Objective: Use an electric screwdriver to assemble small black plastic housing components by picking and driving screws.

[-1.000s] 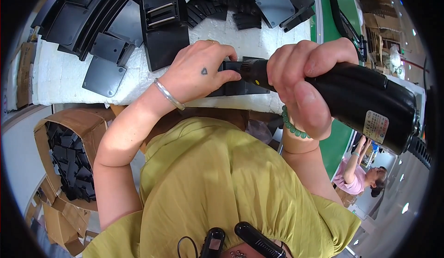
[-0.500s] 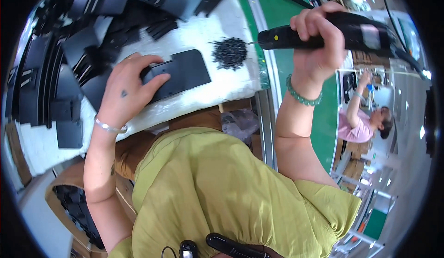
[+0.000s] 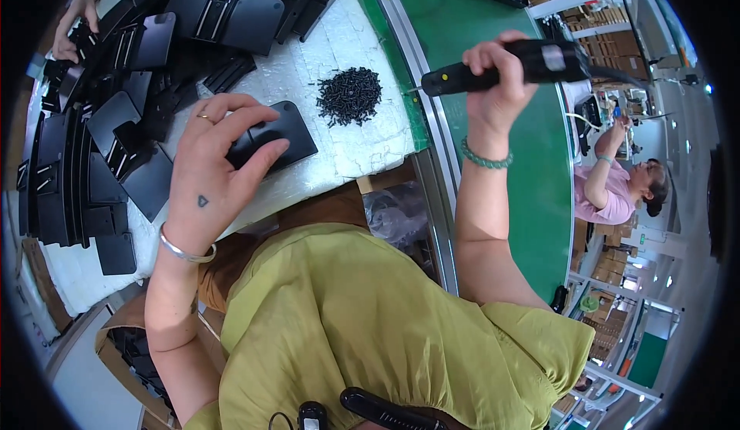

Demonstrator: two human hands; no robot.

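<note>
My left hand point(image 3: 220, 160) lies over a flat black plate point(image 3: 297, 133) on the white work surface, fingers on its far side and thumb on its near side. The hand covers much of the plate. Raised to the right, my right hand point(image 3: 501, 83) is wrapped round a black electric screwdriver point(image 3: 447, 81). Its thin bit points left, apart from the plate. A pile of small black screws point(image 3: 349, 97) lies between the plate and the screwdriver's tip.
Many black plates and brackets point(image 3: 223, 18) are heaped on the white foam-like surface point(image 3: 339, 149) at the far left. Another person's hand point(image 3: 73, 29) reaches in there. A metal rail point(image 3: 432, 176) borders a green surface point(image 3: 532, 214). A person in pink point(image 3: 609, 195) is farther right.
The view has shifted, and the far-left heap shows more, with another person's hand at it. My left hand covers more of the plate. The screwdriver stays in my right hand, slightly turned.
</note>
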